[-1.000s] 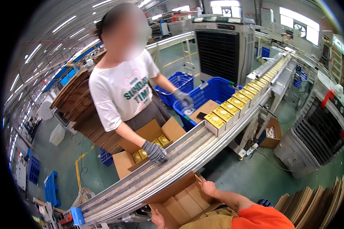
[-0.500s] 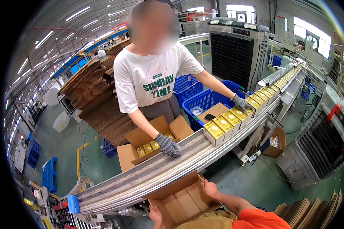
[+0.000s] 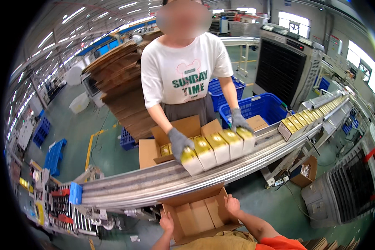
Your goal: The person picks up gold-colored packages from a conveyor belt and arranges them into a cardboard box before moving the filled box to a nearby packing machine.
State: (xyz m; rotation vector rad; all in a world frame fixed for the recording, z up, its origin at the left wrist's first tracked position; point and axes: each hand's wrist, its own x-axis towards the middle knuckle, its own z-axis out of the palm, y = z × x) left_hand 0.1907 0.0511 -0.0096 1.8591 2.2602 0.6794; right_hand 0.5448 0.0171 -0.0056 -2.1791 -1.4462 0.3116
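Note:
My left hand (image 3: 166, 223) grips the left edge of an open, empty cardboard box (image 3: 198, 216) just below the conveyor (image 3: 129, 185). On the box's right flap is my right hand (image 3: 232, 205), holding it. Across the conveyor a person in a white shirt presses a row of several yellow-and-white cartons (image 3: 218, 148) between two grey-gloved hands (image 3: 178, 141). More yellow cartons (image 3: 304, 118) queue further up the belt to the right.
Behind the person stands an open cardboard box holding yellow cartons (image 3: 164, 146), blue crates (image 3: 258, 106) and a tall stack of flat cardboard (image 3: 118, 89). Large grey fan units (image 3: 283, 66) stand at the right. A small brown box (image 3: 304, 173) sits on the floor.
The person opposite has gathered a row of cartons between both gloved hands and drawn it down the conveyor. My hands stay on the empty box.

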